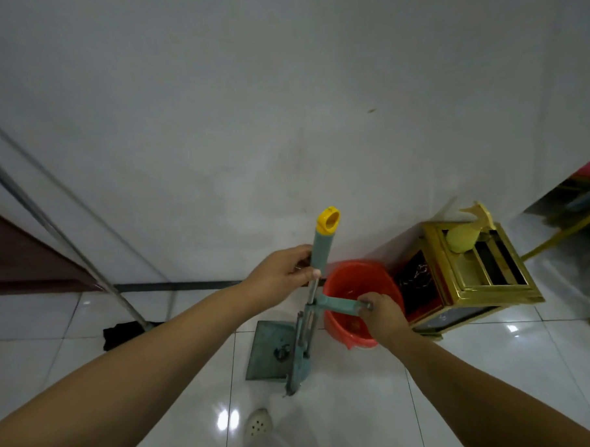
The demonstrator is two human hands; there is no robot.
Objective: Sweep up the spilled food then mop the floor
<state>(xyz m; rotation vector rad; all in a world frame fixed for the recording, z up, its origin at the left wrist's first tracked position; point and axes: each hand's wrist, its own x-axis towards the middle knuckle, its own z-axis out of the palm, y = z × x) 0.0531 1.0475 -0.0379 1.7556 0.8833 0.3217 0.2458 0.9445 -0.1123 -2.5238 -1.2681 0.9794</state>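
Observation:
A sponge mop stands upright before me, its teal handle (322, 247) topped by a yellow cap (329, 219). My left hand (282, 274) grips the handle just below the teal sleeve. My right hand (380, 316) grips the teal squeeze lever (337, 305) that sticks out sideways from the metal shaft. The mop's lower end (297, 372) rests on the white tiled floor beside a teal dustpan (267, 351). A red bucket (357, 278) sits against the wall, right behind the lever.
A broom with a grey pole (57, 233) and dark bristles (122, 334) leans on the wall at left. A gold-framed cabinet (471, 273) lies on its side right of the bucket. A slipper (259, 422) shows at the bottom. The white wall is close ahead.

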